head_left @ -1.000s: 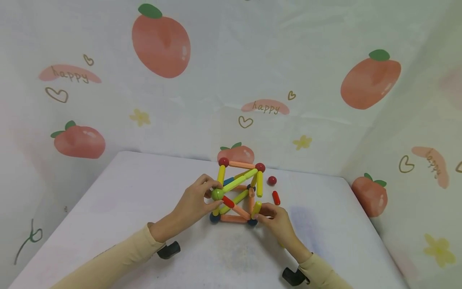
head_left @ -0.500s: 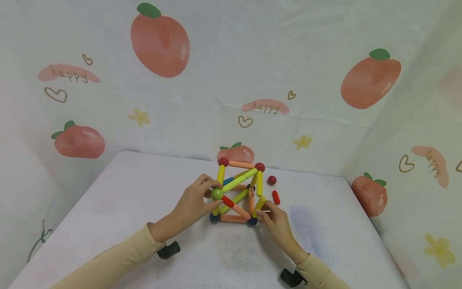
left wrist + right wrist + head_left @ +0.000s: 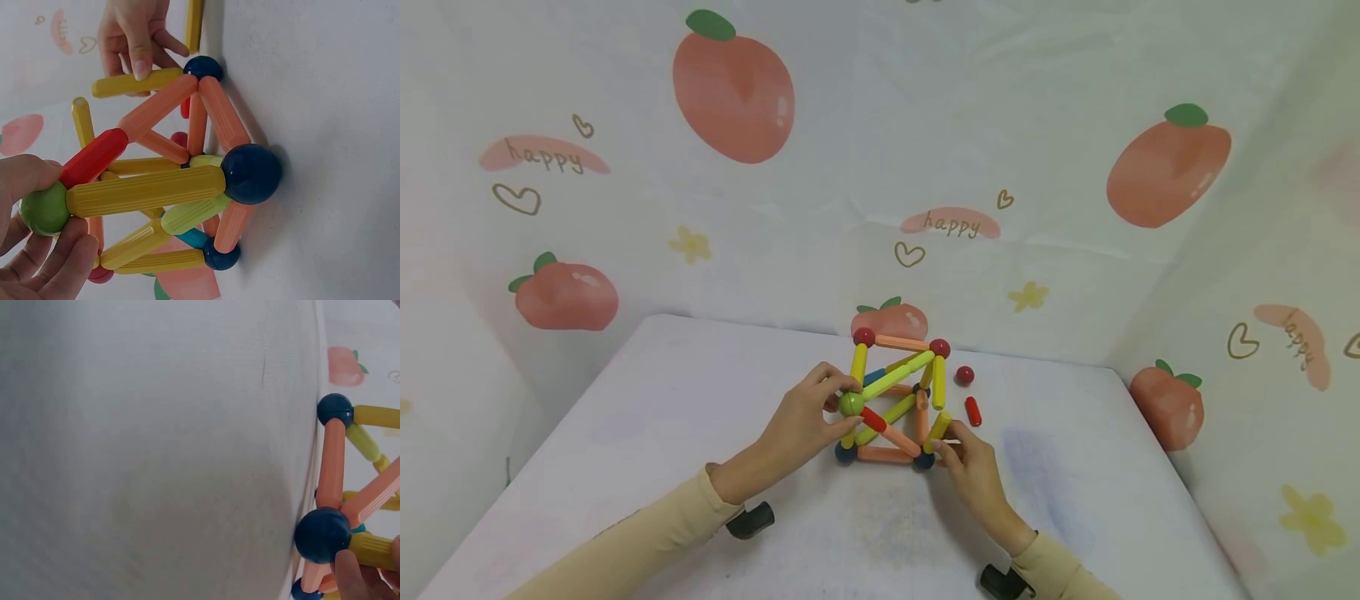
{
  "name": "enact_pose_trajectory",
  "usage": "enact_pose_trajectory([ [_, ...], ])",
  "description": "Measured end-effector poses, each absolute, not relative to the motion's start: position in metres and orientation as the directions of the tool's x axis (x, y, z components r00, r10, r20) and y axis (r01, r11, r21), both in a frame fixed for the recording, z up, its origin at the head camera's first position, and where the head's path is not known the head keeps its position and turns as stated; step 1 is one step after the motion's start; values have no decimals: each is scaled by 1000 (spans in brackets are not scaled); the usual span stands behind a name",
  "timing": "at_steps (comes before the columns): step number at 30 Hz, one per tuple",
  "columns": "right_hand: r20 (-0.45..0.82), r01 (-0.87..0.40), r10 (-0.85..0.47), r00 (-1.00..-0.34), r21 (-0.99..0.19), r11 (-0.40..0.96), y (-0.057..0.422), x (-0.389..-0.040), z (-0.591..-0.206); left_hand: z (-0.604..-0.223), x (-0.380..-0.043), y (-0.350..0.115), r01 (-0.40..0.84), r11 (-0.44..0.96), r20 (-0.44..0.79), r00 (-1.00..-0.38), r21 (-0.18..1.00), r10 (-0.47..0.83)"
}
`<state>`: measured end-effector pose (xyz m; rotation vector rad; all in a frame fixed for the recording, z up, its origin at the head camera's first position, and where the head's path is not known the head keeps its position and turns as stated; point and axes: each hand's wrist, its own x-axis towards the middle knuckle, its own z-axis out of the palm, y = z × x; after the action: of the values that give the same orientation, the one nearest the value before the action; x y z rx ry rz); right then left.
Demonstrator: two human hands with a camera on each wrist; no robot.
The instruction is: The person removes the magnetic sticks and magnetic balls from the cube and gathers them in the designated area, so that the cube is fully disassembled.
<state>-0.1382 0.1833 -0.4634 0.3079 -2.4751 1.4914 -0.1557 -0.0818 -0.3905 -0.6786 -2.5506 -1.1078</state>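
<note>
A frame of coloured rods and balls stands on the white table. My left hand (image 3: 805, 417) pinches the green ball (image 3: 852, 405) at its upper front-left corner between thumb and fingers. From that ball a red rod (image 3: 874, 418) and an orange rod (image 3: 902, 440) slope down to the front-right dark blue ball (image 3: 923, 459). My right hand (image 3: 976, 471) pinches a short yellow rod (image 3: 137, 82), whose lower end meets this ball in the left wrist view. The rod leans outward. Above it, another yellow rod (image 3: 939, 383) hangs from a red ball (image 3: 940, 348), its lower end free.
A loose red ball (image 3: 965, 376) and a short red rod (image 3: 973, 411) lie on the table right of the frame. One more yellow rod (image 3: 194, 25) lies near the right hand in the left wrist view. A patterned cloth (image 3: 820, 275) rises behind the table.
The yellow rod in my right hand has tipped from nearly upright to leaning rightward. My right hand and forearm have shifted slightly left. My left hand stays on the green ball.
</note>
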Motion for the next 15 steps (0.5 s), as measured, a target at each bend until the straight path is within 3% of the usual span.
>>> enact_pose_trajectory([
  [15, 343, -326, -55, -938, -816, 477, 183, -140, -467, -390, -156, -82, 517, 594, 423, -854, 617, 304],
])
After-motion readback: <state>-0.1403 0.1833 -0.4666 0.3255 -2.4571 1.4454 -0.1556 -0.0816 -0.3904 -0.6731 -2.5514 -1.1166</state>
